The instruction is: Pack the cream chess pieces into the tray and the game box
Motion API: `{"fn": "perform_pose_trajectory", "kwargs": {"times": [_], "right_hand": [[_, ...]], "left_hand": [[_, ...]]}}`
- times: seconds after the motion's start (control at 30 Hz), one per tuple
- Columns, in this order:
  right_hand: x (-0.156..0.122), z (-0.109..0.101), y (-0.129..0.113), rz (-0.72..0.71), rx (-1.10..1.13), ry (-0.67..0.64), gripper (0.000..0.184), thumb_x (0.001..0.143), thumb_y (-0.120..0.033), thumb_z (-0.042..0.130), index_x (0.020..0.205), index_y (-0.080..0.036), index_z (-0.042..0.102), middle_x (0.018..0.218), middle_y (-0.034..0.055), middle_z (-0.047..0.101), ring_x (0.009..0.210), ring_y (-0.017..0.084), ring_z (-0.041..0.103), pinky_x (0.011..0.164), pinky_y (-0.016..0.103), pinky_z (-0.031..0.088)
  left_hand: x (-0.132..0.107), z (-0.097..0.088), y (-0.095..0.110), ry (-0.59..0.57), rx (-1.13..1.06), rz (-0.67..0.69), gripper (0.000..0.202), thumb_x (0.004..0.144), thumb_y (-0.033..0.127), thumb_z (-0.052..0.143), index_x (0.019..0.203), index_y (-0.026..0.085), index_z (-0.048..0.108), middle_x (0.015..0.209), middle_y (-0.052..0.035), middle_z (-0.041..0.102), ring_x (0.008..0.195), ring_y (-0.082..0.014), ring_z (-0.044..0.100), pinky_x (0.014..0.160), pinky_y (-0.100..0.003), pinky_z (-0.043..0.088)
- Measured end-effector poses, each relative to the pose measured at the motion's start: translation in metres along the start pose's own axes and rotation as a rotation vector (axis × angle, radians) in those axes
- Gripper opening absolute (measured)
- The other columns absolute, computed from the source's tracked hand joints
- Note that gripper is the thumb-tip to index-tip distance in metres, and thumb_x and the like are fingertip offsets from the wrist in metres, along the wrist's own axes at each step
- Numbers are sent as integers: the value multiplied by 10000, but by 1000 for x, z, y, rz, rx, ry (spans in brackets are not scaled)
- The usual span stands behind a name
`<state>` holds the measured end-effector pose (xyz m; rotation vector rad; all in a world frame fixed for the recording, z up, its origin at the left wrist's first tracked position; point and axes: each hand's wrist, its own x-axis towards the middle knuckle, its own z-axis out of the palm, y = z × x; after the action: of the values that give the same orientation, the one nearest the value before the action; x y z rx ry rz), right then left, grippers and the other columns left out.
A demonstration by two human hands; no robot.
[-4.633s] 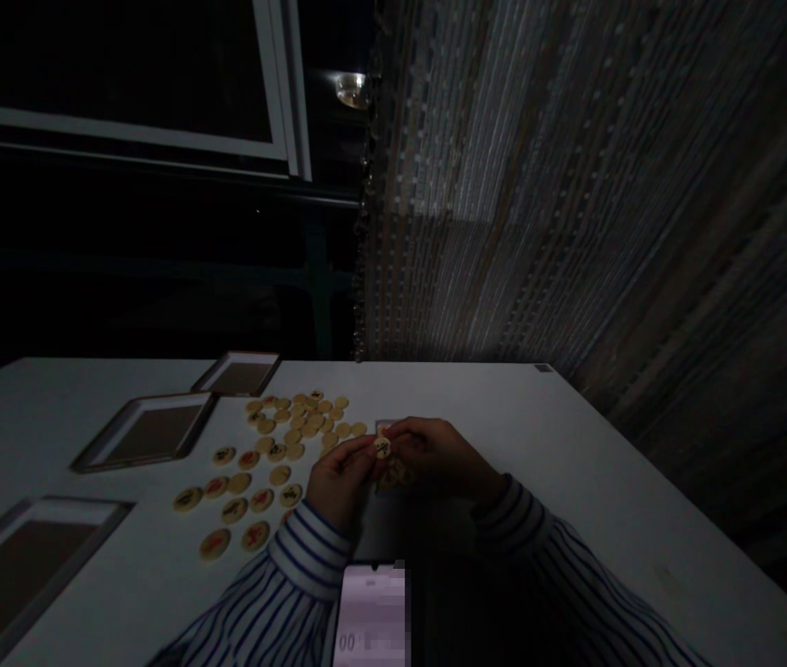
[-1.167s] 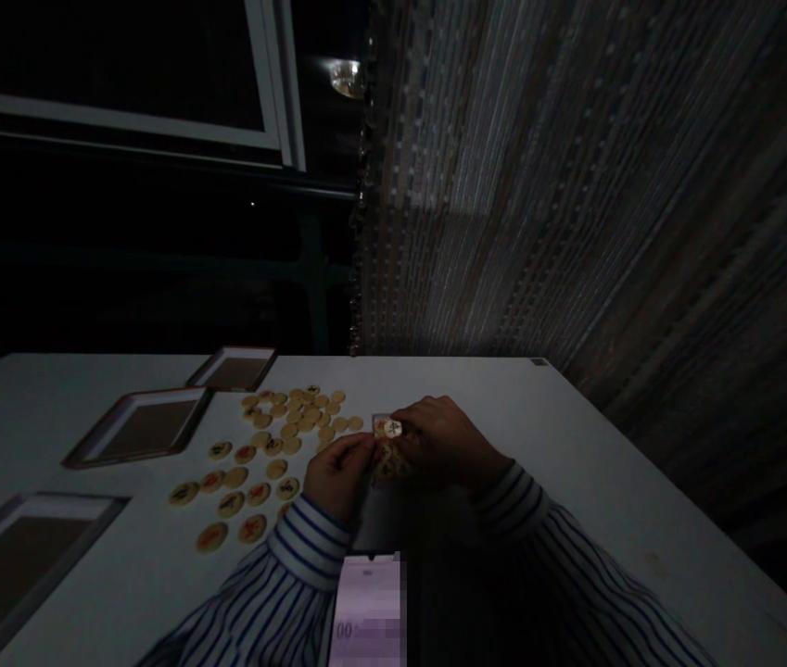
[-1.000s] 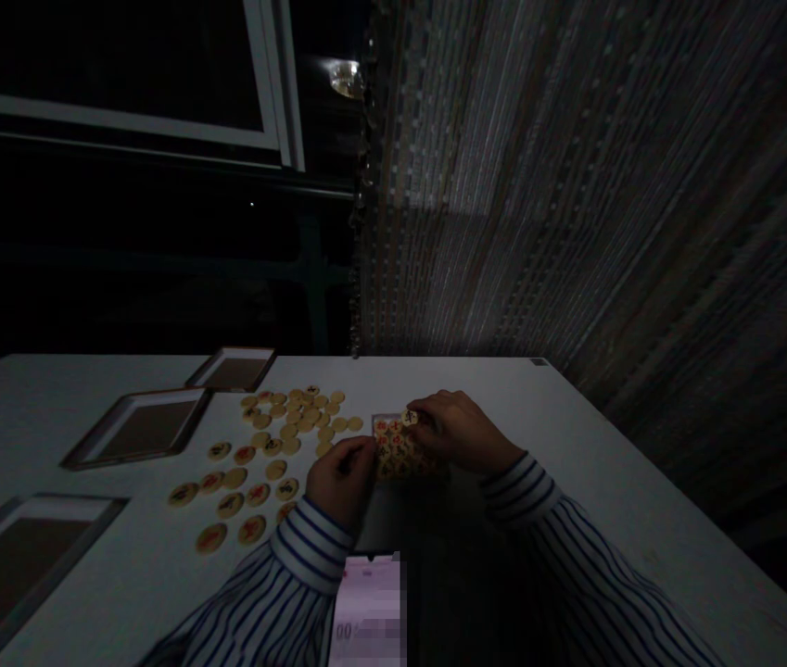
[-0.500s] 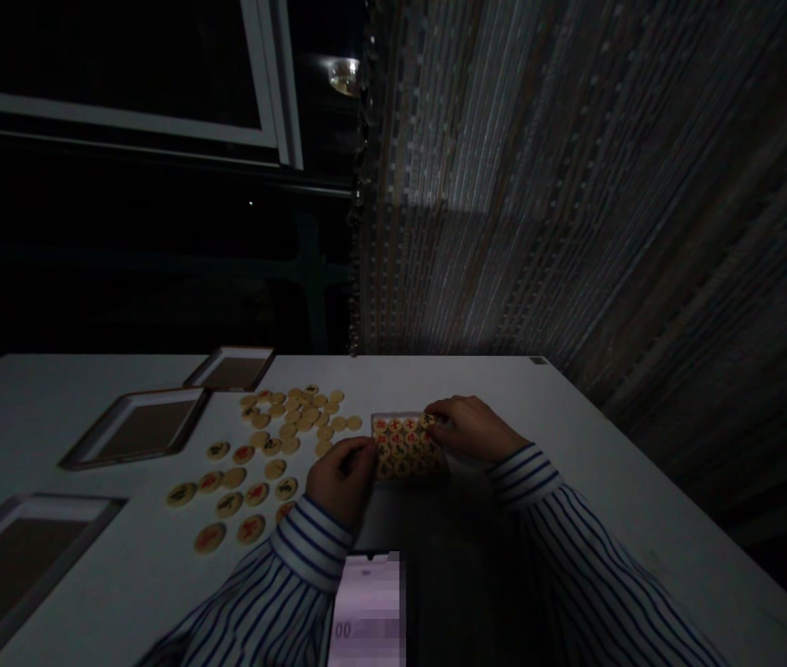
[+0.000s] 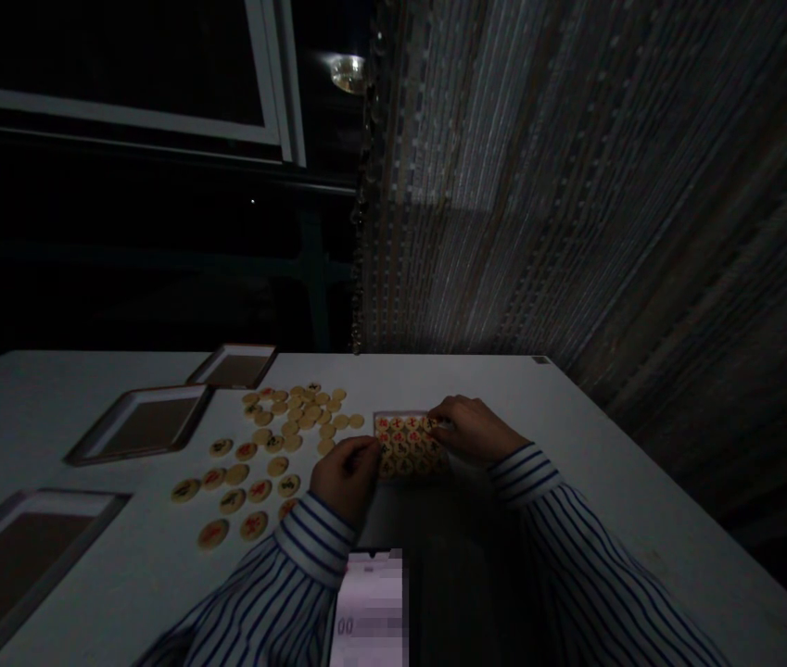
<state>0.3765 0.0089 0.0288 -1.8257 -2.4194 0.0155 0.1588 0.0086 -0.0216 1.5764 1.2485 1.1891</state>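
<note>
A small square box point(image 5: 408, 446) lies on the white table, filled with round yellow chess pieces marked in red and black. My left hand point(image 5: 344, 474) is curled at the box's near left corner, fingers touching its edge. My right hand point(image 5: 471, 430) rests at the box's far right corner, fingertips pinched on a piece there. Many loose round pieces point(image 5: 274, 449) lie scattered to the left of the box. Both arms wear striped sleeves.
Three shallow dark trays with pale rims lie on the table's left: a near one point(image 5: 18, 556), a middle one point(image 5: 143, 423) and a far one point(image 5: 234, 367). A phone with a lit screen point(image 5: 371, 611) sits below my hands. A curtain hangs behind; the table edge point(image 5: 643, 463) runs right.
My right hand carried a piece from above the box's middle to its far right corner and lowered it in. My left hand stayed at the box's left edge.
</note>
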Motion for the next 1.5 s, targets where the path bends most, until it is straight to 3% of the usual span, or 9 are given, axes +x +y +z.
{"fn": "perform_pose_trajectory", "kwargs": {"times": [0.77,1.5], "right_hand": [[0,3,5,26,20,-69,306,814,-333,449,1065,-230,589,1011,65,589,960,196,501,812,284,329],[-1,-2,-2,-12,-42,-90,284,819,-295,422,1035,-244,600,974,57,607,923,188,522,767,275,338]], "left_hand": [[1,0,-6,-32,122,34,304,696,416,521,799,166,661,771,-51,679,717,-170,622,665,-280,497],[1,1,-7,-27,75,38,287,685,398,537,788,160,660,778,-58,681,712,-168,625,666,-279,498]]}}
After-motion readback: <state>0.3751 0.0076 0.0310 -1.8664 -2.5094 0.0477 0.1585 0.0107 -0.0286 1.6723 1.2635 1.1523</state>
